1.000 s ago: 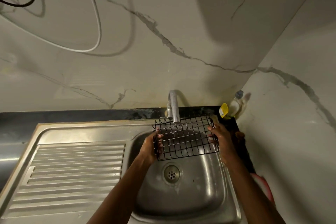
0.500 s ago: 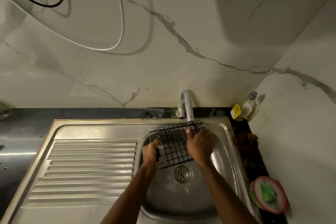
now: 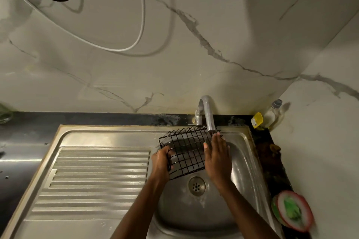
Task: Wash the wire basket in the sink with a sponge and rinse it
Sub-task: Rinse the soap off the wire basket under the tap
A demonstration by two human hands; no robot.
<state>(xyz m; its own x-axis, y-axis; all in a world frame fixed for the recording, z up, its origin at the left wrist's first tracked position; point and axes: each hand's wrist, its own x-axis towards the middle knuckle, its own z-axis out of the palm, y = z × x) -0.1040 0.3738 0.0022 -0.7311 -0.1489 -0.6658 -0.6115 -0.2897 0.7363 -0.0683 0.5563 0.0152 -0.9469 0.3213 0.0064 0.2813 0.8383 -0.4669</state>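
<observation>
A black wire basket [image 3: 186, 151] is held tilted over the steel sink bowl [image 3: 242, 170], just under the tap spout [image 3: 208, 114]. My left hand [image 3: 161, 163] grips its left end, fingers curled through the wires. Straight fingers of my right hand [image 3: 217, 157] lie flat against the basket's right side, pointing toward the spout. No sponge is in either hand. A green scrubber lies in a pink round dish [image 3: 293, 211] on the counter at the right.
The ribbed drainboard [image 3: 97, 176] lies left of the bowl, and the drain [image 3: 196, 186] sits below the basket. A clear soap bottle with a yellow label [image 3: 272, 116] stands in the back right corner. Cables hang on the marble wall.
The basket has been turned from broadside to end-on under the tap. My right hand left its right rim and now lies flat with straight fingers along its side. My view shifted right.
</observation>
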